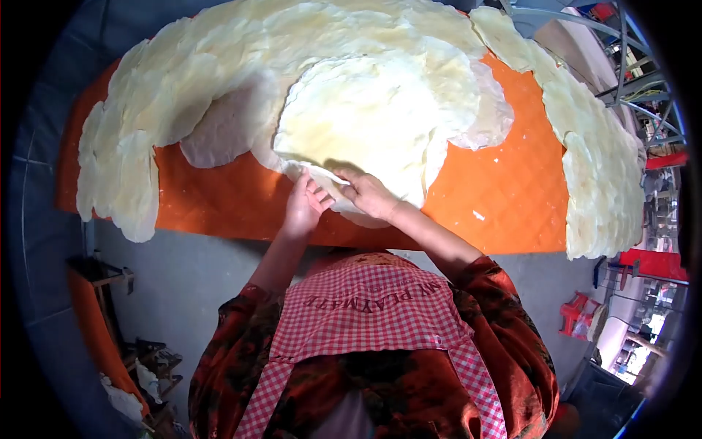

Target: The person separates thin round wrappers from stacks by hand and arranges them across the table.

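A broad pile of thin, pale yellow round sheets (pixel 358 117) lies on an orange quilted cover in front of me. What the sheets are made of I cannot tell. At the pile's near edge, one thin pale sheet (pixel 325 181) is lifted and partly folded. My left hand (pixel 306 205) grips its left part, palm turned up and fingers curled at the edge. From the right, my right hand (pixel 369 196) is closed on the same sheet, fingers over the top; its thumb is partly hidden.
Overlapping pale sheets (pixel 117 161) form a band along the left and back, and another row (pixel 599 168) hangs along the right. Between them shows the orange cover (pixel 504 197). A red plastic stool (pixel 580 314) stands on the floor at right, and a dark rack (pixel 150 366) at lower left.
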A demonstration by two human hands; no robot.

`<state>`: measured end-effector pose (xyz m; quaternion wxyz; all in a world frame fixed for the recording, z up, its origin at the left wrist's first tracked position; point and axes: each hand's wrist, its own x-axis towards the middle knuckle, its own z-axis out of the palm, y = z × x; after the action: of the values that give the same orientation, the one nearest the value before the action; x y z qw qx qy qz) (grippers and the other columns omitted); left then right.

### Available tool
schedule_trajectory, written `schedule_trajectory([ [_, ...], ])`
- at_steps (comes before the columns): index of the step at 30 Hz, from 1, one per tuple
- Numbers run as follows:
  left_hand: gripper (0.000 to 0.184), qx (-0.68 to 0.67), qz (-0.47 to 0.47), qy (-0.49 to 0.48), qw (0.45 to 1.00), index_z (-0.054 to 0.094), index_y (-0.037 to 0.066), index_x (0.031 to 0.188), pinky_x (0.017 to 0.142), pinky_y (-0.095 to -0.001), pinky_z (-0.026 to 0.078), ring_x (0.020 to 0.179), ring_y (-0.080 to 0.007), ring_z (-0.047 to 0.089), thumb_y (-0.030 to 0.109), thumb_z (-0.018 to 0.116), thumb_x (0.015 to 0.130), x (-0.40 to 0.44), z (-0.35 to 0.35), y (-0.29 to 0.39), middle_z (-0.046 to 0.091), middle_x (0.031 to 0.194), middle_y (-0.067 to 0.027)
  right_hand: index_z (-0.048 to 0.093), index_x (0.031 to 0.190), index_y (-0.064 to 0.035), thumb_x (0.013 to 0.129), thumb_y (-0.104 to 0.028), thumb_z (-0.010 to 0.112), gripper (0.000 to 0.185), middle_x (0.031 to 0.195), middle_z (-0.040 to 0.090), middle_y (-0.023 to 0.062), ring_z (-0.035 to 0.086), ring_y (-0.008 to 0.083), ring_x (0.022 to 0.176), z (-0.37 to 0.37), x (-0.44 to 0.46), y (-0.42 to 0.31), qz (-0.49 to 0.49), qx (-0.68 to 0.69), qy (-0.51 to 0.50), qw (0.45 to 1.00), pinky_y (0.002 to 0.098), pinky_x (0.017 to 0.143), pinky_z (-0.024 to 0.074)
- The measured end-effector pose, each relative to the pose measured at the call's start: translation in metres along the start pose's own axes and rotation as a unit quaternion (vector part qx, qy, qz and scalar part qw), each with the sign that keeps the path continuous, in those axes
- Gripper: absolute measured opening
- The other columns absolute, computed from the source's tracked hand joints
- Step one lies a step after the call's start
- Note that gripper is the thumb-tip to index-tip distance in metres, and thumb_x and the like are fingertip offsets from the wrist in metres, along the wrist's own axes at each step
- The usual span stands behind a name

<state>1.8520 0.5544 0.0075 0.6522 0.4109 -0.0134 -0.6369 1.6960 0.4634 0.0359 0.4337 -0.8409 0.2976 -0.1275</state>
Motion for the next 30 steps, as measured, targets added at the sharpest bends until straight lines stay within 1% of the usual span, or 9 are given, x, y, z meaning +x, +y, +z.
schedule_trajectory([
  [8, 0.024, 0.105, 0.004, 0.108, 0.989, 0.054, 0.001, 0.111, 0.063, -0.0388, 0.057, 0.082, -0.0235, 0.066, 0.016, 0.054, 0.092, 0.028, -0.019, -0.002, 0.062, 0.100, -0.0107, 0.068, 0.097, -0.0083, 0.088, -0.022, 0.057, 0.020, 0.075, 0.065, 0.0113, 0.059, 0.0231, 0.058, -0.054, 0.067, -0.044, 0.204, -0.076, -0.009, 0.976, 0.0356, 0.059, 0.0514],
  [10, 0.025, 0.096, 0.001, 0.094, 0.991, 0.054, -0.001, 0.110, 0.066, -0.0401, 0.057, 0.085, -0.0241, 0.066, 0.017, 0.052, 0.093, 0.040, -0.036, -0.013, 0.063, 0.101, -0.0115, 0.067, 0.089, -0.0129, 0.081, -0.021, 0.058, 0.015, 0.088, 0.066, 0.0048, 0.061, 0.0209, 0.078, -0.130, 0.127, -0.021, 0.040, -0.631, -0.133, 0.763, 0.0358, 0.075, 0.0508],
  [13, 0.023, 0.150, -0.021, 0.108, 0.983, 0.055, 0.000, 0.108, 0.057, -0.0354, 0.054, 0.075, -0.0235, 0.063, 0.016, 0.053, 0.092, 0.041, -0.036, -0.009, 0.062, 0.092, -0.0105, 0.070, 0.087, -0.0135, 0.070, -0.023, 0.070, 0.019, 0.087, 0.066, 0.0006, 0.062, 0.0191, 0.081, -0.316, 0.171, 0.013, -0.126, -0.578, 0.042, 0.805, 0.0341, 0.076, 0.0512],
  [14, 0.020, 0.066, -0.026, 0.094, 0.993, 0.055, 0.001, 0.104, 0.052, -0.0328, 0.052, 0.067, -0.0222, 0.062, 0.016, 0.053, 0.092, 0.034, -0.027, -0.006, 0.062, 0.084, -0.0100, 0.068, 0.085, -0.0083, 0.074, -0.019, 0.069, 0.016, 0.079, 0.065, 0.0006, 0.062, 0.0153, 0.073, -0.345, 0.157, -0.034, 0.055, -0.167, 0.118, 0.977, 0.0316, 0.070, 0.0515],
  [16, 0.020, 0.053, -0.016, 0.107, 0.993, 0.054, 0.001, 0.105, 0.053, -0.0339, 0.053, 0.070, -0.0222, 0.063, 0.014, 0.052, 0.091, 0.026, -0.018, -0.001, 0.061, 0.088, -0.0105, 0.069, 0.089, -0.0059, 0.079, -0.008, 0.062, 0.012, 0.077, 0.067, 0.0037, 0.063, 0.0131, 0.071, -0.413, 0.159, -0.066, -0.004, -0.177, 0.097, 0.979, 0.0293, 0.066, 0.0512],
  [17, 0.020, 0.046, -0.010, 0.114, 0.992, 0.054, 0.001, 0.106, 0.053, -0.0344, 0.053, 0.072, -0.0222, 0.063, 0.013, 0.051, 0.091, 0.023, -0.016, 0.001, 0.061, 0.090, -0.0107, 0.066, 0.094, -0.0149, 0.084, -0.011, 0.053, 0.017, 0.095, 0.063, -0.0018, 0.058, 0.0127, 0.088, -0.440, 0.168, -0.067, -0.032, -0.602, 0.066, 0.795, 0.0315, 0.072, 0.0454],
  [18, 0.021, 0.057, -0.010, 0.110, 0.992, 0.053, 0.001, 0.108, 0.054, -0.0353, 0.053, 0.074, -0.0224, 0.063, 0.012, 0.051, 0.091, 0.020, -0.014, 0.003, 0.061, 0.092, -0.0109, 0.063, 0.099, -0.0239, 0.090, -0.014, 0.044, 0.024, 0.112, 0.059, -0.0073, 0.053, 0.0124, 0.105, -0.456, 0.173, -0.070, -0.053, -0.896, 0.019, 0.441, 0.0338, 0.078, 0.0395],
  [27, 0.028, 0.047, -0.014, 0.068, 0.997, 0.049, 0.000, 0.117, 0.064, -0.0397, 0.057, 0.089, -0.0270, 0.064, 0.010, 0.048, 0.091, 0.039, -0.047, -0.025, 0.060, 0.105, -0.0131, 0.067, 0.106, -0.0250, 0.083, -0.032, 0.059, 0.025, 0.107, 0.063, -0.0115, 0.057, 0.0106, 0.103, -0.495, 0.153, -0.168, 0.041, -0.955, 0.079, 0.284, 0.0374, 0.066, 0.0452],
  [30, 0.030, 0.045, -0.048, 0.068, 0.996, 0.045, 0.001, 0.121, 0.072, -0.0431, 0.058, 0.097, -0.0289, 0.062, 0.013, 0.044, 0.094, 0.014, -0.025, -0.003, 0.057, 0.114, -0.0141, 0.065, 0.117, -0.0167, 0.083, -0.030, 0.063, 0.036, 0.116, 0.065, 0.0019, 0.058, 0.0141, 0.110, -0.423, 0.119, -0.232, 0.009, -0.391, 0.268, 0.881, 0.0423, 0.083, 0.0487],
])
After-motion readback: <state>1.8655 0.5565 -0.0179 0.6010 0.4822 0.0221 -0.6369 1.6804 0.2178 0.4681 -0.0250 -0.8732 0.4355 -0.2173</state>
